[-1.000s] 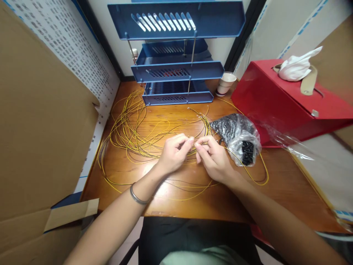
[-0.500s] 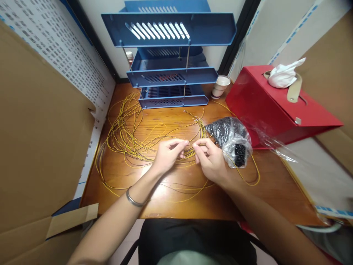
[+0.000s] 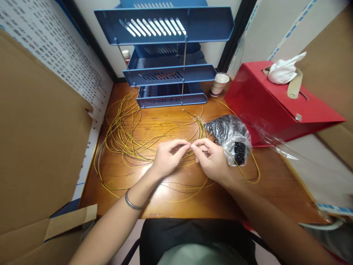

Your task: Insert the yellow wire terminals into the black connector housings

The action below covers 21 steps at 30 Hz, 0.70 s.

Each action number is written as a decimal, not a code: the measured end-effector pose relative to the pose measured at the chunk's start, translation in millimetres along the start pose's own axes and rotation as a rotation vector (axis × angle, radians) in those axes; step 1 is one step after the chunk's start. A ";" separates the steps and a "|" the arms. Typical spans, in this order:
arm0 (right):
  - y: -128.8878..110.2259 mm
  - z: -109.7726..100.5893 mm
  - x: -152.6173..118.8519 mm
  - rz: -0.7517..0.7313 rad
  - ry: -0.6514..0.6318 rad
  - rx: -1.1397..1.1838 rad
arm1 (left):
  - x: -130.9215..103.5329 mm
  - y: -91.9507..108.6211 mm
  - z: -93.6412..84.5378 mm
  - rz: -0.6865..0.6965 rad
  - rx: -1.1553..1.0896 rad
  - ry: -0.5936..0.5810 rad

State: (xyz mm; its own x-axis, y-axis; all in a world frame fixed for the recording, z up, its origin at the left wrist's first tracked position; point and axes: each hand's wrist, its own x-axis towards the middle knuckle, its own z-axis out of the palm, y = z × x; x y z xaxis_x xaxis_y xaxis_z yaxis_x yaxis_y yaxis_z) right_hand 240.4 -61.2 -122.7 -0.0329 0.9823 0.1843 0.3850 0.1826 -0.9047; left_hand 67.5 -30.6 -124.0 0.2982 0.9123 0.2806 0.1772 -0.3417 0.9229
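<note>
My left hand [image 3: 168, 156] and my right hand [image 3: 211, 158] meet at the fingertips over the middle of the wooden table, each in a pinch. A thin yellow-and-dark wire appears to run into the right fingers; its tip is hidden. What the left thumb and forefinger pinch is too small to make out. Behind and left of the hands lies a loose tangle of yellow and dark wires [image 3: 121, 127]. Several wire ends [image 3: 199, 119] with small light tips are bunched just beyond my fingers. Beside my right hand rests a clear plastic bag [image 3: 233, 136] of small black parts.
A blue tiered letter tray [image 3: 168, 77] stands at the back, with a paper cup [image 3: 219, 84] beside it. A red tissue box [image 3: 256, 99] is at the right. Cardboard [image 3: 38, 140] walls the left side. One wire loop [image 3: 257, 171] extends right of the bag.
My hands have come together, closing the small gap between their fingertips. The view has shifted slightly; the wires and bag lie as before.
</note>
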 end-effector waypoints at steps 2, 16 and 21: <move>0.2 0.5 -0.5 0.006 -0.005 0.015 | 0.8 -0.2 -1.0 0.040 0.024 -0.006; 6.6 2.7 4.7 0.011 0.057 0.205 | 3.5 -0.5 3.0 -0.261 -0.318 0.062; 7.2 3.9 4.6 0.009 0.031 0.250 | 6.1 5.9 0.5 -0.393 -0.494 -0.061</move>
State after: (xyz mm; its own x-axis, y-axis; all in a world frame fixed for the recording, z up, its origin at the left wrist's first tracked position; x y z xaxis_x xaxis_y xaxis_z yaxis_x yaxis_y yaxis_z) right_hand 239.4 -55.2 -129.8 -0.0011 0.9829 0.1840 0.1444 0.1822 -0.9726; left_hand 70.9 -27.2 -117.0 0.3548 0.9289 -0.1062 -0.1650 0.1740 0.9708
